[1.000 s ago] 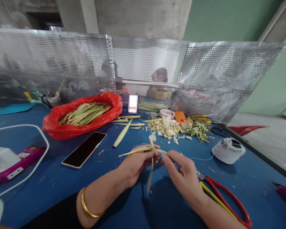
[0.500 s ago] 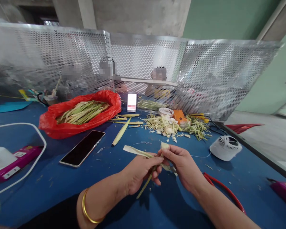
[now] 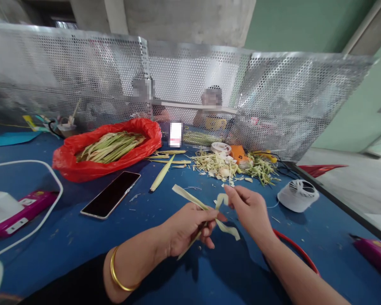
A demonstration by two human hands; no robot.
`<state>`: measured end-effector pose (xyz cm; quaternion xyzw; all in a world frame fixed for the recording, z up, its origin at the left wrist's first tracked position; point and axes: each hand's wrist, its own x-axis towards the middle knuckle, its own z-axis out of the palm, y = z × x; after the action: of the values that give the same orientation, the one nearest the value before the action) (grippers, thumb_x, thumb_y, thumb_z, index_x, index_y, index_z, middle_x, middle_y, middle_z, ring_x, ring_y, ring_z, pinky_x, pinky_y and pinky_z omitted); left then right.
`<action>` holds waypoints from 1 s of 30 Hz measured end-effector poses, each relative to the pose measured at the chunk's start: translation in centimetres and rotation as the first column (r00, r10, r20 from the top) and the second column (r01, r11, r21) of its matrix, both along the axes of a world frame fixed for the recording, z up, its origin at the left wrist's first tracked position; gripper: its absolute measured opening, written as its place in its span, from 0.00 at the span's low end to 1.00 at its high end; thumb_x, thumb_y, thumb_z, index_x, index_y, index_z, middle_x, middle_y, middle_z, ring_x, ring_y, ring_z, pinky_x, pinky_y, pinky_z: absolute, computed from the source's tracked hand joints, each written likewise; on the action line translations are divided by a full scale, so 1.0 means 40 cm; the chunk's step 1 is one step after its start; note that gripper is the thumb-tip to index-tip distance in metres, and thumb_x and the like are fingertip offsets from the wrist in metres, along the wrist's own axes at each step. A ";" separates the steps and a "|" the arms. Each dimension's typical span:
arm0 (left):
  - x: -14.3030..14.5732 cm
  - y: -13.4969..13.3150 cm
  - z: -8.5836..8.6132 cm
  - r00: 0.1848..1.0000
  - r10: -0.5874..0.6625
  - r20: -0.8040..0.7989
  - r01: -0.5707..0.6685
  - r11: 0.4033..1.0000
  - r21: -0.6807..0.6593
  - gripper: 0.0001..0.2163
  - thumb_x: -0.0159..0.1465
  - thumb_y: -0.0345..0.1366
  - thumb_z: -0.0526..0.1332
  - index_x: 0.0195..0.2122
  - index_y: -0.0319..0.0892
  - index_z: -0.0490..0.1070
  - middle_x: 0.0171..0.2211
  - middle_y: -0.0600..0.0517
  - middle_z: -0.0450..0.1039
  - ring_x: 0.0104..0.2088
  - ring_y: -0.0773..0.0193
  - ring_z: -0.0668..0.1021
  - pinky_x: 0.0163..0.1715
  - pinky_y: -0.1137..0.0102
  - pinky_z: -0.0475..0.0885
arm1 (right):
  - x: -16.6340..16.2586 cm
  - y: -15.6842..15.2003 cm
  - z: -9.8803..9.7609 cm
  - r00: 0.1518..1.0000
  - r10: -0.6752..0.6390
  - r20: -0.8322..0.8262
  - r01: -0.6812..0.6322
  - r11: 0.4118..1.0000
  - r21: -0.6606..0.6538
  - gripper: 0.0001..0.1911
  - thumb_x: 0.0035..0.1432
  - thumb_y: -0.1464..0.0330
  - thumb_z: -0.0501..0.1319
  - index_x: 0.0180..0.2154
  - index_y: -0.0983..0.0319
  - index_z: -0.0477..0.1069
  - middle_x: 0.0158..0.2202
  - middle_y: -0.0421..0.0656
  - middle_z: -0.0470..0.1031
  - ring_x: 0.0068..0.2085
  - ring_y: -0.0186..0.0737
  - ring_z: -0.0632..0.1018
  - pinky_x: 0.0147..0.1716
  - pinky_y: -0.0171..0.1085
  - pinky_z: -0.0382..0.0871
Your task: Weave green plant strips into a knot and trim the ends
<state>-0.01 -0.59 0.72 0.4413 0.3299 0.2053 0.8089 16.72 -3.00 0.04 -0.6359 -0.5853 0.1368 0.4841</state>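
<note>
My left hand [image 3: 190, 226] is closed around crossed pale green leaf strips [image 3: 190, 198] above the blue table [image 3: 139, 237]. One strip sticks out up and to the left, another hangs below my fingers. My right hand [image 3: 249, 209] pinches the end of a strip that curls between both hands. A gold bangle [image 3: 117, 275] circles my left wrist.
A red bag of green strips [image 3: 108, 150] lies at back left, a black phone [image 3: 111, 194] in front of it. Leaf scraps [image 3: 231, 167] pile up behind my hands. A white fan [image 3: 297, 195] sits at right, red-handled scissors [image 3: 296, 250] under my right forearm. People sit behind a perforated metal screen [image 3: 190, 84].
My right hand has taken hold of a strip end and pulled it up and to the right. The long strip in my left hand has tilted upward at its left end.
</note>
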 end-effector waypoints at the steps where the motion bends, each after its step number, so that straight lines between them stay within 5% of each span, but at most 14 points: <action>1: -0.002 0.003 0.001 1.000 -0.006 0.007 0.006 1.000 -0.009 0.10 0.56 0.37 0.62 0.33 0.35 0.76 0.19 0.58 0.60 0.17 0.74 0.61 0.19 0.74 0.71 | 0.007 -0.004 0.013 0.995 -0.031 0.091 0.025 0.997 0.073 0.23 0.60 0.55 0.56 0.18 0.61 0.65 0.19 0.39 0.66 0.24 0.35 0.67 0.27 0.35 0.60; 4: -0.005 0.011 0.000 0.999 -0.041 -0.009 0.041 0.999 0.028 0.10 0.57 0.37 0.61 0.32 0.35 0.76 0.19 0.58 0.59 0.16 0.74 0.61 0.16 0.75 0.68 | 0.004 -0.010 0.055 0.972 0.099 0.212 -0.127 0.984 0.124 0.14 0.60 0.60 0.57 0.27 0.60 0.74 0.27 0.41 0.72 0.30 0.37 0.72 0.32 0.35 0.63; 9: -0.002 0.009 -0.013 0.995 -0.065 -0.081 0.080 0.978 0.194 0.09 0.57 0.38 0.59 0.28 0.37 0.73 0.18 0.58 0.59 0.15 0.73 0.60 0.12 0.75 0.61 | -0.070 0.017 0.098 0.896 0.442 0.046 -0.414 0.868 -0.273 0.07 0.51 0.64 0.64 0.26 0.59 0.76 0.28 0.39 0.74 0.18 0.29 0.68 0.18 0.31 0.59; 12: -0.002 0.010 -0.022 0.996 -0.021 -0.082 0.041 0.967 0.252 0.08 0.56 0.37 0.58 0.27 0.37 0.72 0.17 0.58 0.60 0.15 0.73 0.60 0.11 0.76 0.59 | -0.111 0.048 0.096 0.913 0.404 -0.057 -0.398 0.853 -0.338 0.08 0.51 0.67 0.62 0.22 0.60 0.71 0.18 0.35 0.68 0.12 0.27 0.62 0.13 0.31 0.52; 15: -0.002 0.018 -0.029 0.997 0.052 -0.057 -0.035 0.963 0.268 0.08 0.56 0.38 0.58 0.24 0.38 0.69 0.16 0.57 0.61 0.14 0.73 0.60 0.11 0.76 0.59 | -0.130 0.074 0.085 0.931 0.349 -0.104 -0.364 0.897 -0.251 0.11 0.51 0.67 0.60 0.19 0.60 0.65 0.14 0.32 0.62 0.13 0.27 0.59 0.15 0.31 0.51; 25: -0.004 0.014 -0.021 0.991 0.079 -0.109 -0.046 0.960 0.277 0.11 0.55 0.36 0.57 0.17 0.40 0.63 0.14 0.57 0.62 0.12 0.75 0.60 0.10 0.76 0.54 | -0.139 0.091 0.049 0.953 0.294 -0.070 -0.300 0.951 -0.081 0.11 0.50 0.64 0.60 0.20 0.60 0.63 0.18 0.34 0.59 0.22 0.32 0.61 0.22 0.31 0.54; 30: -0.001 0.030 -0.013 0.988 0.128 -0.082 -0.102 0.959 0.266 0.10 0.54 0.37 0.60 0.20 0.40 0.64 0.15 0.57 0.63 0.12 0.75 0.60 0.11 0.75 0.53 | -0.144 0.098 0.079 0.932 0.329 -0.154 -0.343 0.937 -0.068 0.13 0.51 0.63 0.60 0.20 0.60 0.62 0.17 0.34 0.59 0.21 0.31 0.61 0.20 0.31 0.55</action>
<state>-0.06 0.60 0.19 0.5333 0.3646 0.2716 0.7133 10.95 0.92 3.18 -0.5372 -0.6429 0.2894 0.4630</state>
